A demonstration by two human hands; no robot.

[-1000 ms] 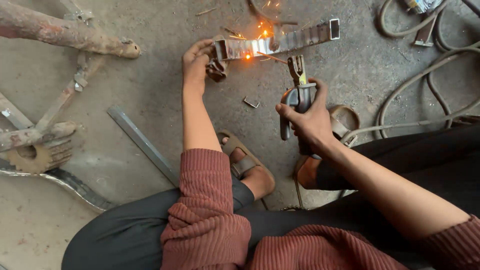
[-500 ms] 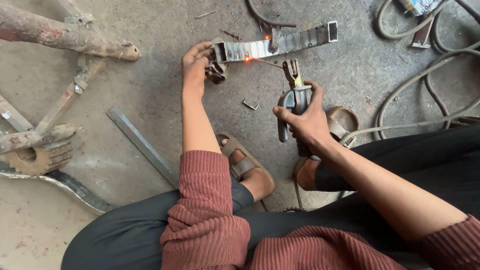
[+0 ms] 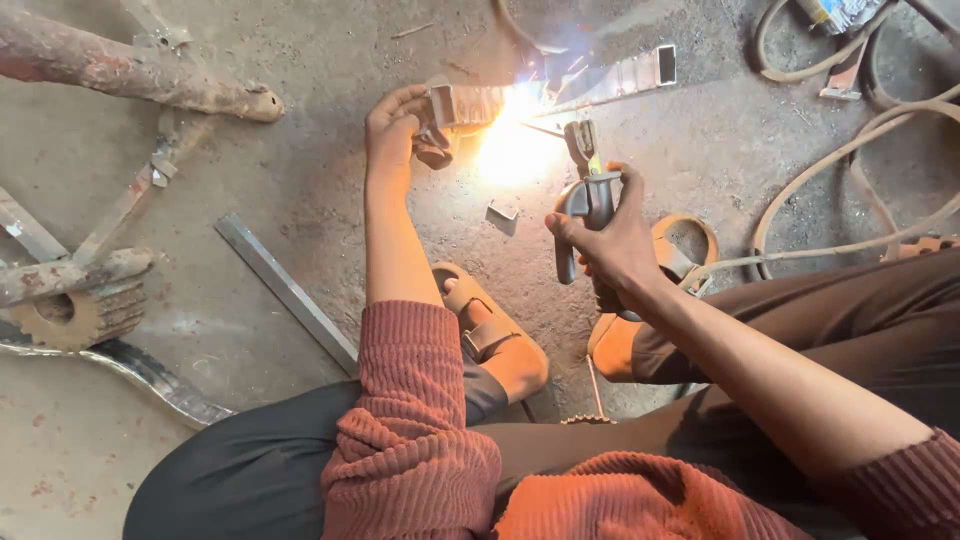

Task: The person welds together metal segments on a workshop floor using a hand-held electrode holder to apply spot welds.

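Concrete floor (image 3: 250, 190), dusty and stained, carries all work items. Left hand (image 3: 395, 125) grips the near end of the steel tube (image 3: 610, 80), which lies flat on the floor. Right hand (image 3: 605, 235) is closed around the electrode holder (image 3: 585, 195), its tip at the tube. Arc glare (image 3: 515, 140) hides the joint and rod. Open tube end shows hollow. Coloured package (image 3: 840, 12), top right, is cut off. Cables (image 3: 850, 170) loop nearby.

left hand (image 3: 392, 125) at tube (image 3: 560, 85) left end | right hand (image 3: 610, 235) nearer, right | flat bar (image 3: 285, 290) left of arm
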